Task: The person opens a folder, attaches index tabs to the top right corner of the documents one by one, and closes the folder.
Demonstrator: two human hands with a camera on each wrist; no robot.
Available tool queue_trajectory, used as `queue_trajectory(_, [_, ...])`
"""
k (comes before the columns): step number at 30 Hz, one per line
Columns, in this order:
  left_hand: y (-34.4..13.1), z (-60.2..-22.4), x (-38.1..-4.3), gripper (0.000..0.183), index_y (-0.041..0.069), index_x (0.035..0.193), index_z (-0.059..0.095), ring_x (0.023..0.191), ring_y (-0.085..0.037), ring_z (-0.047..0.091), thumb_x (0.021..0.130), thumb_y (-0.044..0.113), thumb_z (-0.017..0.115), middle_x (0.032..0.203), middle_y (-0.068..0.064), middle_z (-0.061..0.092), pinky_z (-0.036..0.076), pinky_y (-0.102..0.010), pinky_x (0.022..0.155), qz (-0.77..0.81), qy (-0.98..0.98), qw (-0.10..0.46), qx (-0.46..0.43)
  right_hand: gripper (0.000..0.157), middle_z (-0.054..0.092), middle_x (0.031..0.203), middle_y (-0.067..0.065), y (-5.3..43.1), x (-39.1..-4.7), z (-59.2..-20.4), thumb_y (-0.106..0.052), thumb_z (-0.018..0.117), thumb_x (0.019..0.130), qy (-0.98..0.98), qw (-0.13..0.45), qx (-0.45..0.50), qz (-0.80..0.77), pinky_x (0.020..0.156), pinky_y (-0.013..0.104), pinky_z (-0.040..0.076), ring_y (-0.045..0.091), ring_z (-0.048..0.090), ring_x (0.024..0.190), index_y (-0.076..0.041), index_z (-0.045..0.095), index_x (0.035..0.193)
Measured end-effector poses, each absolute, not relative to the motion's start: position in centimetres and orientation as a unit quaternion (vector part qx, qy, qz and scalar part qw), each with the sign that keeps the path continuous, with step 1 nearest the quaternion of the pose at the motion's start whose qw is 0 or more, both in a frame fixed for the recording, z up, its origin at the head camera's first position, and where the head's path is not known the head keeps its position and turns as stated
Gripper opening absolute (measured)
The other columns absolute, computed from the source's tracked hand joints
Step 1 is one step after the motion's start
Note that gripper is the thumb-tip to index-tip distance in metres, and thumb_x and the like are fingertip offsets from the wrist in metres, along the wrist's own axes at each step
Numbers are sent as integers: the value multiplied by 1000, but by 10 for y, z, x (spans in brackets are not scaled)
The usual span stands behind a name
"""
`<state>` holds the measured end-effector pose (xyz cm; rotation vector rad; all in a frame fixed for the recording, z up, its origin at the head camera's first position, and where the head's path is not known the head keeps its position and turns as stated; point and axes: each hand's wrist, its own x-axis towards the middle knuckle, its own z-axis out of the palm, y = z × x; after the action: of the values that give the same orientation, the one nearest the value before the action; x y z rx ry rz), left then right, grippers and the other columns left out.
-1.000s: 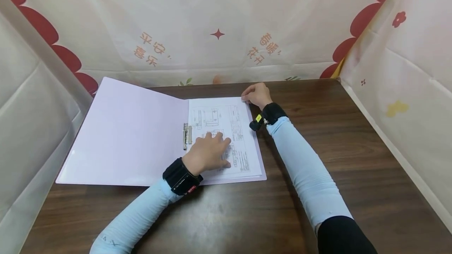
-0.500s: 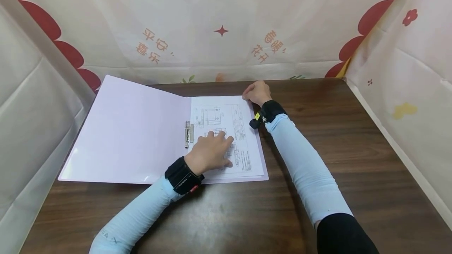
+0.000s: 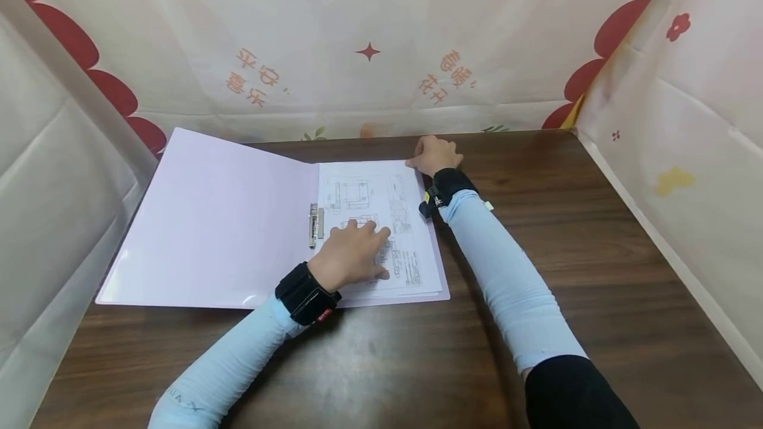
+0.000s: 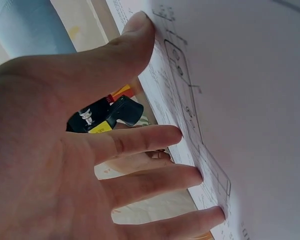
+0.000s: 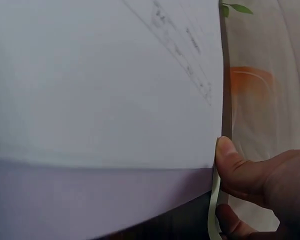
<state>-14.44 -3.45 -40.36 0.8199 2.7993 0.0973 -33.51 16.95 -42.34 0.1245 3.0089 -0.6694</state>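
A lilac file folder (image 3: 226, 230) lies spread out, with a metal clip (image 3: 315, 225) near its fold. On its right side rests a stack of papers (image 3: 411, 250) with printed technical drawings. My left hand (image 3: 352, 253) lies over the lower drawings, fingers spread and straight; in the left wrist view its fingertips (image 4: 192, 175) meet the sheet. My right hand (image 3: 437, 155) pinches at the stack's far right corner. In the right wrist view the thumb (image 5: 229, 157) is on the papers' edge, with a finger curled below. I cannot tell whether the folder's edge is caught too.
The folder sits on a dark wooden table (image 3: 596, 270). Behind it hangs a pale printed cloth (image 3: 357, 5), and similar cloth encloses the left and right sides. Black bands with cameras (image 3: 306, 296) are strapped to both wrists.
My right hand has turned slightly at the corner, its wrist shifting a little left and its fingers bunching differently. The left hand stays on the papers.
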Motion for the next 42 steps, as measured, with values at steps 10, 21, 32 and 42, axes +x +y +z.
queue_trajectory(10, [-35,-405,-144,73,18,143,56,109,-35,62,84,53,82,136,-12,65,57,-56,84,42,950,105,291,25,67,123,16,199,-311,-407,-15,62,101,967,28,-85,-237,99,51,48,34,61,111,-6,66,124])
queue_trajectory(21, [-36,-402,-143,75,20,149,53,128,-39,58,87,57,76,148,-12,58,53,-62,96,31,949,122,290,111,27,169,22,211,-179,-409,-53,94,65,893,194,-372,-163,123,67,20,47,20,157,-9,45,155])
queue_trajectory(32, [-48,-405,-140,79,19,143,60,127,-35,59,86,73,67,145,-9,61,53,-57,97,42,946,109,304,100,26,170,19,208,-162,-420,-44,93,66,905,180,-352,-155,124,68,15,44,19,158,-12,52,151])
queue_trajectory(42, [-75,-410,-108,41,11,110,73,85,-19,63,97,49,67,102,-5,71,56,-32,72,61,938,30,341,57,53,154,18,190,-167,-421,-44,82,86,913,83,-369,-153,122,67,24,36,44,149,-13,67,131])
